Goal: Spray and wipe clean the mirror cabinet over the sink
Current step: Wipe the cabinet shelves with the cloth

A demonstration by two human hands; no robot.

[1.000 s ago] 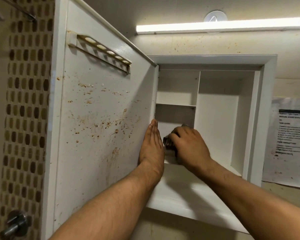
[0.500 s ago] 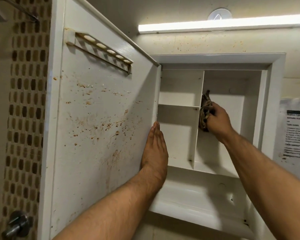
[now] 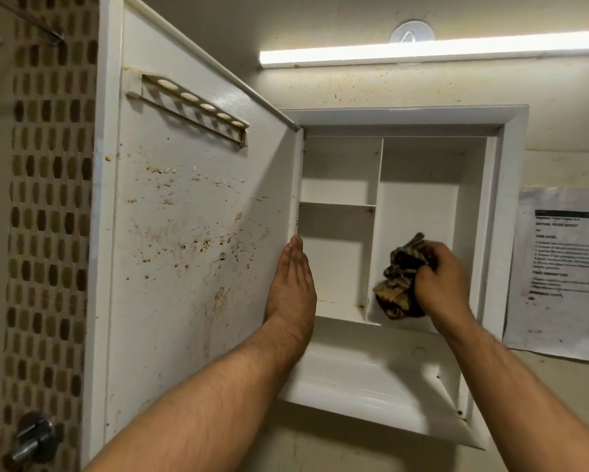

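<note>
The white wall cabinet (image 3: pixel 511 212) stands open in front of me. Its door (image 3: pixel 191 233) is swung out to the left, and the inner face is speckled with brown stains. My left hand (image 3: pixel 291 284) lies flat with straight fingers against the door's inner edge. My right hand (image 3: pixel 439 277) grips a crumpled brown patterned cloth (image 3: pixel 400 284) low in the cabinet's tall right compartment, against the vertical divider (image 3: pixel 374 233). The left compartments, split by a small shelf (image 3: pixel 337 206), hold nothing. No spray bottle is in view.
A slotted holder rail (image 3: pixel 187 107) is fixed high on the door. A lit tube light (image 3: pixel 422 51) runs above the cabinet. A printed paper sheet (image 3: pixel 565 267) hangs on the wall at right. Mosaic tiles (image 3: pixel 48 233) and a metal fitting (image 3: pixel 31 441) are at left.
My right hand carried the cloth from the lower left compartment up along the divider, then down to the bottom of the right compartment. My left hand stayed flat on the door.
</note>
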